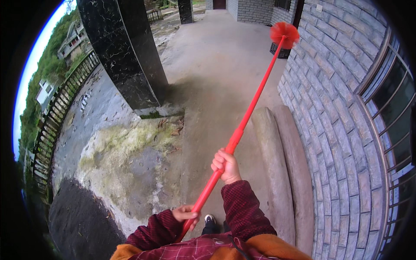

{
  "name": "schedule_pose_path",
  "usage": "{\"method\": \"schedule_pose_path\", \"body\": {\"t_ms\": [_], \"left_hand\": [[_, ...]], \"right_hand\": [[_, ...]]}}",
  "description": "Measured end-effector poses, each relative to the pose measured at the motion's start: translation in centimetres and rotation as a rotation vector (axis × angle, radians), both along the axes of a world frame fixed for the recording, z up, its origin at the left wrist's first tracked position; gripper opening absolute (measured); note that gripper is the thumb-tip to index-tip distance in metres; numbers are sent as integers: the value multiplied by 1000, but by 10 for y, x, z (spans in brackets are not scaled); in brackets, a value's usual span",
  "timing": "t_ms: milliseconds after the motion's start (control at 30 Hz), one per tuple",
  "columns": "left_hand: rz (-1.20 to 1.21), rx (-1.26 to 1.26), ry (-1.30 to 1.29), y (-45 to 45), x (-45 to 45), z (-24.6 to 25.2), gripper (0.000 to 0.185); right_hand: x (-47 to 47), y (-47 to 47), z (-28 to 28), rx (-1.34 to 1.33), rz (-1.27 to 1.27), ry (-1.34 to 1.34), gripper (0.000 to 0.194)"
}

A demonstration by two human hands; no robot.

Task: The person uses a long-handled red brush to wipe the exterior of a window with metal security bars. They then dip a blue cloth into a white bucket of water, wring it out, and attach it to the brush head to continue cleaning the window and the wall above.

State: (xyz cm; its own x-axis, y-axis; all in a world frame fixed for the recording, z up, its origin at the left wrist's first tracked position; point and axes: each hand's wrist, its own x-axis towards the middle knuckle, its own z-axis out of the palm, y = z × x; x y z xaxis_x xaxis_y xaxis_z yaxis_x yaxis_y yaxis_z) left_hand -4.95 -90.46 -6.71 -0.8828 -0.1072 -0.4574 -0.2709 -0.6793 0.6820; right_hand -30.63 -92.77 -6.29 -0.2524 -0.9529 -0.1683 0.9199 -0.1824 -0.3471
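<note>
A long red telescopic pole (250, 109) runs slantwise from near my body up to the far right. At its far end is a round red bristle brush head (284, 35), seen in front of the grey brick-faced wall and a black crate. My right hand (226, 165) is wrapped around the pole just below its joint collar. Lower down, near the pole's near end, my left hand (187, 215) grips it with the thumb laid across the top. The pole's lowest end is hidden by my left sleeve and clothing.
Two thick logs (276, 169) lie along the brick-faced wall (338, 136) to my right, beside a barred window (395, 120). A black marble-look pillar (130, 58) stands at the left. Beyond are a dark heap (81, 214) and a balustrade (55, 113). A black crate (283, 53) sits far off.
</note>
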Motion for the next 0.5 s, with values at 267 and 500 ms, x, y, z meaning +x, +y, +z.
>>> {"method": "schedule_pose_path", "body": {"t_ms": [267,500], "left_hand": [[-85,-438,-387,2,-29,37,16],[-234,-1375,-887,19,-51,24,44]], "right_hand": [[-10,-7,14,276,-77,137,14],[-10,-19,-8,578,-185,374,14]]}}
